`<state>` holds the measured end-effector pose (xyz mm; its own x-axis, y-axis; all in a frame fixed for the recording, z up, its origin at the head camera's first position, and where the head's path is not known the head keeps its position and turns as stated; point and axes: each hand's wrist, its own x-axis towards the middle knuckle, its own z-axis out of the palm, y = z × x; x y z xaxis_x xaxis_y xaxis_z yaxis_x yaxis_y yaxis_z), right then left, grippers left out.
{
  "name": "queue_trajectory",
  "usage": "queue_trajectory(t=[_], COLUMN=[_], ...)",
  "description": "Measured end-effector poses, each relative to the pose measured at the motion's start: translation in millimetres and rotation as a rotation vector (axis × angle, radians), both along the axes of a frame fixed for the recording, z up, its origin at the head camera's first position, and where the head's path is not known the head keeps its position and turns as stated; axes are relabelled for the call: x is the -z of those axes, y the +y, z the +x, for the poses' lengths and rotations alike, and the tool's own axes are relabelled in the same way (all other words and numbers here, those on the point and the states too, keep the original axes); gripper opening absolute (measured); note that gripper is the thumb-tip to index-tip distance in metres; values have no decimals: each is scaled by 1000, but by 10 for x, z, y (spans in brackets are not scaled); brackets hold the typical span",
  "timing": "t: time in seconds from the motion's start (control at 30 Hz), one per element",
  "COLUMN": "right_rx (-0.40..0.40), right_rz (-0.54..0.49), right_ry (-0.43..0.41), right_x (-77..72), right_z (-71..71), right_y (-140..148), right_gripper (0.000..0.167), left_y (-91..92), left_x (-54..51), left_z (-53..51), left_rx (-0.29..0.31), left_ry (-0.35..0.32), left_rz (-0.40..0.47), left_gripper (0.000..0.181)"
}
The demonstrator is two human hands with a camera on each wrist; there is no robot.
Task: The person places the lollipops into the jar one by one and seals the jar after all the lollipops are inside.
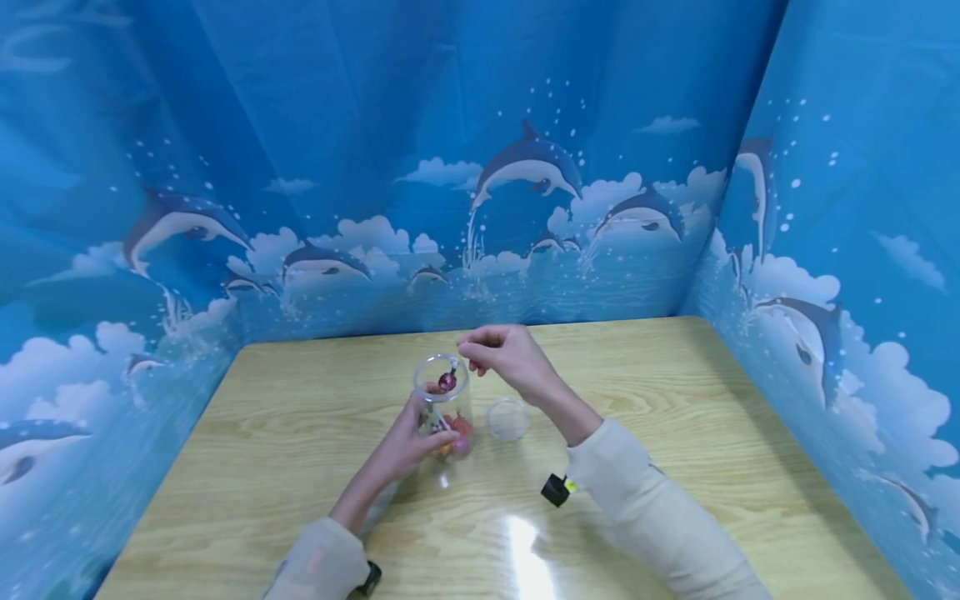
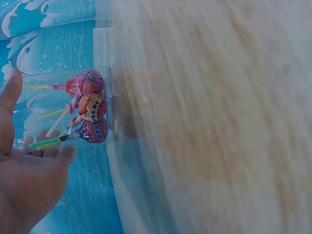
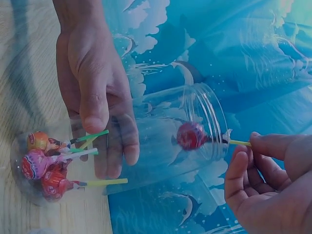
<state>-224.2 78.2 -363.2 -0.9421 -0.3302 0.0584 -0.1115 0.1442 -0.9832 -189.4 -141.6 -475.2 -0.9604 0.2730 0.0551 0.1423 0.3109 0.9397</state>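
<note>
My left hand [image 1: 405, 439] grips a clear plastic jar [image 3: 158, 114] round its side, thumb on one side and fingers on the other. The jar stands upright on the table. At its bottom lie several wrapped lollipops [image 2: 92, 107], pink, orange and red, with coloured sticks. My right hand [image 1: 510, 358] is just outside the jar's mouth and pinches the yellow stick of a dark red lollipop [image 3: 191, 135] between thumb and finger. The head of that lollipop is inside the jar, just below the rim, apart from the others.
A round clear lid [image 1: 507, 418] lies on the wooden table [image 1: 315, 467], to the right of the jar. Blue curtains [image 1: 337, 167] with dolphins hang behind the table and at its sides. A small black device [image 1: 556, 490] shows at the right sleeve.
</note>
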Motion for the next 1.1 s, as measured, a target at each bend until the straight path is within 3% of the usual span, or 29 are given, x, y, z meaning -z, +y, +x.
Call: queue_trajectory(t=[0.13,0.33,0.6,0.77,1.1], right_rx=[-21,-47,-1,22,64], right_rz=[50,62,87,108,174], right_ry=[61,87,86,49,-21], right_x=[-18,-35,-12,141,591], right_z=[23,26,9,-38,-75], right_y=[-45,-68,50,209,520], right_gripper=[23,24,26,29,44], left_y=[1,5,14,23,25], left_x=[2,12,18,28,28], left_z=[-5,-9,-2,2,3], left_rx=[3,20,21,2,2], left_ry=[-5,19,19,14,18], left_rz=[12,14,60,50,47], left_gripper=[74,71,70,73,73])
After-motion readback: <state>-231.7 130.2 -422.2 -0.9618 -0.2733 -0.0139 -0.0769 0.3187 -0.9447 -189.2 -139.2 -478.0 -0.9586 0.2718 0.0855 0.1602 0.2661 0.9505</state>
